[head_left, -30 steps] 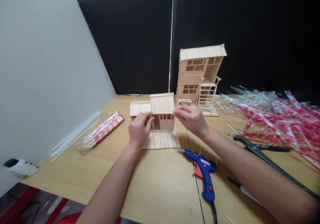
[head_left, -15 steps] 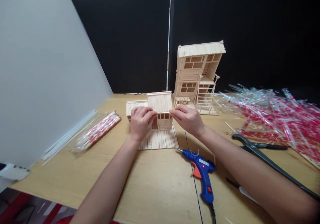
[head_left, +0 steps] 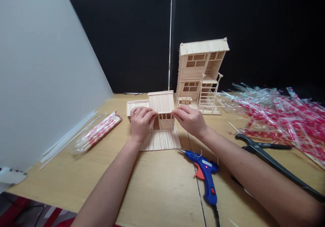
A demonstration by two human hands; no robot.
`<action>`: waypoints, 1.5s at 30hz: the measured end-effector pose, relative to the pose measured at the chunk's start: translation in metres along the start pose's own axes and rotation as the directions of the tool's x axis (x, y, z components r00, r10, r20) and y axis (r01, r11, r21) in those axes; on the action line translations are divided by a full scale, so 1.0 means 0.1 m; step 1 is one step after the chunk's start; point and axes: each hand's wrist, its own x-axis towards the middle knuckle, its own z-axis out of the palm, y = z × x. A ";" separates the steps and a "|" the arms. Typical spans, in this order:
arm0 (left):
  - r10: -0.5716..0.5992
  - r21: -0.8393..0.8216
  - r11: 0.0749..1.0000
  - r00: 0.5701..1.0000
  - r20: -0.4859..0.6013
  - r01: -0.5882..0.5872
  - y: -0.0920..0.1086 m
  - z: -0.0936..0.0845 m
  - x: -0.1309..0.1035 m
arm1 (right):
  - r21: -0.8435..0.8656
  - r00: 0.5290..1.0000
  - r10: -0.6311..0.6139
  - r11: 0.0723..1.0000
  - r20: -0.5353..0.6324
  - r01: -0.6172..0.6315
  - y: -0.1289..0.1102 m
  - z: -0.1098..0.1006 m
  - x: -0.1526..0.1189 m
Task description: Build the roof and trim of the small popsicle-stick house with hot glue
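A small model house [head_left: 161,101] built of thin wooden sticks stands mid-table, with a slatted floor [head_left: 161,141] in front. My left hand [head_left: 142,122] is closed at the front of its roof, thumb and fingers pinched near the eave. My right hand [head_left: 191,120] pinches at the right corner of the same eave. Between the fingertips a thin wooden stick [head_left: 165,112] runs along the roof's lower edge. My left hand hides part of the front wall and the lower roof. A blue glue gun [head_left: 207,173] lies nearer me, its nozzle close to the floor's front right corner.
A taller stick house [head_left: 194,73] stands behind on the right. Crumpled red-and-clear wrappers [head_left: 284,122] are heaped at the right, beside black-handled cutters [head_left: 264,152]. On the left lie a packet of wrapped chopsticks [head_left: 99,132] and loose white sticks [head_left: 67,139]. A dark wall closes off the back.
The view has shifted slightly. Both hands keep their pinched hold at the eave, and the small house stays in place.
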 end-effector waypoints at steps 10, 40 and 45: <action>-0.037 -0.008 0.999 0.999 0.010 0.037 0.03 -0.01 0.01 | 0.078 0.998 0.066 0.995 0.012 -0.066 -0.10 -0.02 0.08; -0.150 -0.041 0.988 0.989 0.006 0.150 -0.02 -0.07 -0.05 | 0.153 0.988 0.148 0.976 0.045 -0.153 -0.13 0.02 0.08; -0.146 -0.032 0.989 0.989 0.012 0.146 -0.02 -0.07 -0.04 | 0.163 0.983 0.177 0.969 0.058 -0.184 -0.13 0.01 0.08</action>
